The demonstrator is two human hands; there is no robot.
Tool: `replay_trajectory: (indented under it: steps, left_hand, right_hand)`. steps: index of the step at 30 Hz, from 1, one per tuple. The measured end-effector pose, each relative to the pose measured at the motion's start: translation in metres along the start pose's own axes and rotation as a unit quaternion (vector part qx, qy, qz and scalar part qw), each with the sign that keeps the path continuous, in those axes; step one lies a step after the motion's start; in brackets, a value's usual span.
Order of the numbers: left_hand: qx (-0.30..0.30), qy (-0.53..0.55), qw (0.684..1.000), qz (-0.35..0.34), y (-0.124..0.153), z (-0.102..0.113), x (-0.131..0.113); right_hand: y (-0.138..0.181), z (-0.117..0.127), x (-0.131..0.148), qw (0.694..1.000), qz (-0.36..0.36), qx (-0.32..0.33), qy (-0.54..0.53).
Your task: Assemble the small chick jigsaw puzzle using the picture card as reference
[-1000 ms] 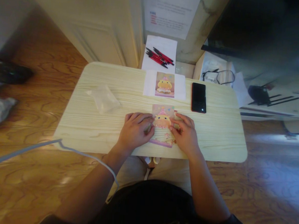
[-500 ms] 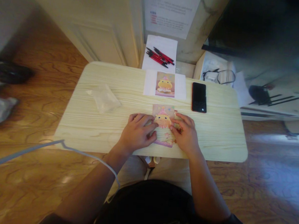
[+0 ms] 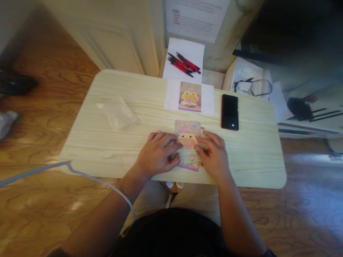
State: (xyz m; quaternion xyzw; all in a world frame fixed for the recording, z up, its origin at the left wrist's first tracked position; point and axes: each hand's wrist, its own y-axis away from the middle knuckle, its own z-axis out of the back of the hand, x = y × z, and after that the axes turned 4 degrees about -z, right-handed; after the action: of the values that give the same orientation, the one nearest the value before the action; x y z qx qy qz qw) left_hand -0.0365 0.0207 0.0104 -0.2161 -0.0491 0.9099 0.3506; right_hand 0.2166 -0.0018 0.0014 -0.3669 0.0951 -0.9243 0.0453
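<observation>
While the picture card [image 3: 188,144] lies flat near the counter's [image 3: 101,148] front edge, the left hand [image 3: 157,154] and right hand [image 3: 214,157] press on its two sides, fingers curled down, gripping nothing; a clear bag [image 3: 117,112] lies well left, contents unclear

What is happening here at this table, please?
A person sits at a light wooden table, with the left hand and the right hand both pressing on a picture of a yellow chick. A matching reference picture, a black phone and a clear plastic bag lie nearby.
</observation>
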Motion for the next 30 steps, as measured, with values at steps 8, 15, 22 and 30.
replay_trajectory:
  steps: [8,15,22,30]
  left_hand:
    - [-0.026,0.033,0.999,0.0,0.004,-0.001,0.003]
    - [-0.008,-0.01,0.999,0.05,-0.002,0.001,-0.004]
    - [-0.002,-0.019,0.998,0.06,-0.005,0.002,-0.007]
    - [-0.014,-0.007,0.999,0.033,-0.005,-0.004,-0.004]
  right_hand:
    - [0.001,0.001,0.002,1.0,-0.003,0.002,0.005]
    - [0.0,0.002,0.005,1.0,-0.008,0.002,0.002]
    - [0.0,0.001,0.005,1.0,-0.009,-0.001,0.003]
    - [0.003,-0.004,0.002,1.0,0.029,0.002,0.009]
